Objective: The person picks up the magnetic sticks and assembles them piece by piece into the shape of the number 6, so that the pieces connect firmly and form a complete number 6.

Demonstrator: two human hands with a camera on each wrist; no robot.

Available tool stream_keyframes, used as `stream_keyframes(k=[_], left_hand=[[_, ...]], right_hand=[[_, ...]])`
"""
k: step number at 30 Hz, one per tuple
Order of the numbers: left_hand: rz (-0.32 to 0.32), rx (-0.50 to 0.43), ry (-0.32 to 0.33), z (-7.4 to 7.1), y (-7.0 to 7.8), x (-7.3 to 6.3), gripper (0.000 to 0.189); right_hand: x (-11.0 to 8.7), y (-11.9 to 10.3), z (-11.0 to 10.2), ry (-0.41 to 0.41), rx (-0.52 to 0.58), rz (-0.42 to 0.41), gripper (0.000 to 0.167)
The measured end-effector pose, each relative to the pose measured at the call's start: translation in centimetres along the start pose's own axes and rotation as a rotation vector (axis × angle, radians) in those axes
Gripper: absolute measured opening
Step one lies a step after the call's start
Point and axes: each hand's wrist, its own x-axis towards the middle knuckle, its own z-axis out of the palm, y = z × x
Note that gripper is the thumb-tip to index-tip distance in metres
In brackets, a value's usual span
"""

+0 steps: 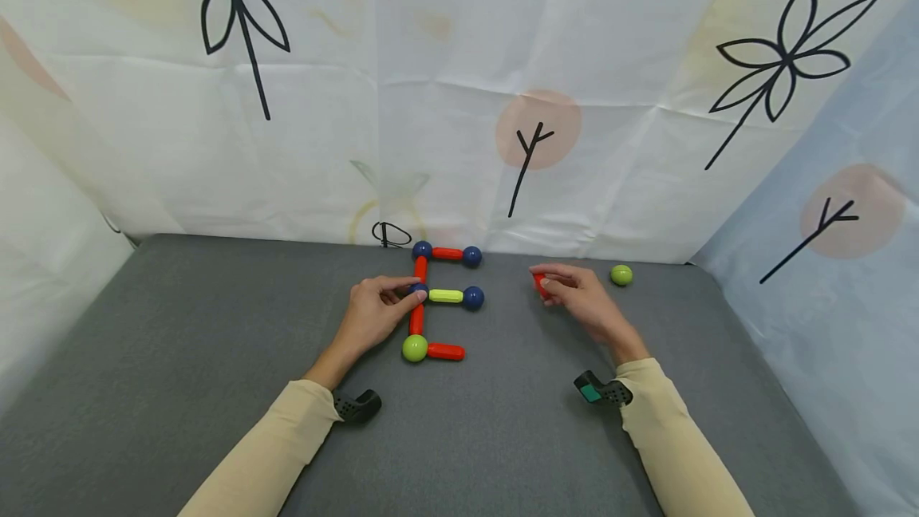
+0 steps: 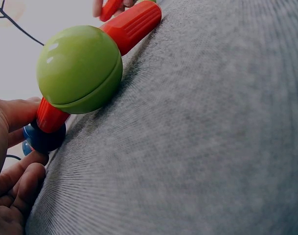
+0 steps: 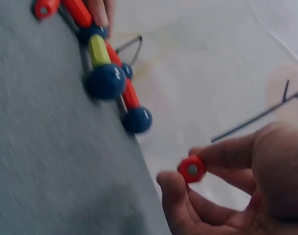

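Magnetic rods and balls lie joined on the grey tabletop in an E-like shape. My left hand [image 1: 373,311] pinches its middle blue ball [image 1: 420,290] between thumb and fingers. From that ball a yellow-green rod [image 1: 446,295] runs right to another blue ball [image 1: 473,297]. The top arm is a red rod between two blue balls. At the near corner a green ball [image 2: 79,68] carries a red rod [image 1: 446,352] with a bare right end. Off to the right, my right hand [image 1: 585,303] pinches a short red rod [image 3: 183,171], its metal tip showing in the right wrist view.
A loose green ball [image 1: 621,275] lies beyond my right hand, near the back edge. A white printed cloth [image 1: 459,38] hangs behind the grey tabletop [image 1: 502,437] and along its sides. Each wrist wears a dark strap.
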Motion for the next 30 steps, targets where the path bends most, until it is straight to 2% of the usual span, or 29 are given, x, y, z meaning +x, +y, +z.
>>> stream_keyframes(k=[6, 11, 19, 30], left_hand=[[0.001, 0.012, 0.004, 0.1, 0.0, 0.0, 0.031], [-0.003, 0.01, 0.003, 0.1, 0.1, 0.0, 0.031], [0.0, 0.006, 0.002, 0.0, 0.1, 0.0, 0.03], [-0.006, 0.008, 0.003, 0.0, 0.1, -0.1, 0.031]], right_hand=[[-0.1, -0.7, 2.2, -0.153, 0.064, -0.04, 0.038], [-0.3, -1.1, 3.8, -0.219, 0.057, -0.049, 0.037], [-0.4, -0.9, 6.0, -0.281, 0.124, -0.051, 0.036], [-0.3, -0.2, 7.3, -0.272, 0.175, -0.056, 0.037]])
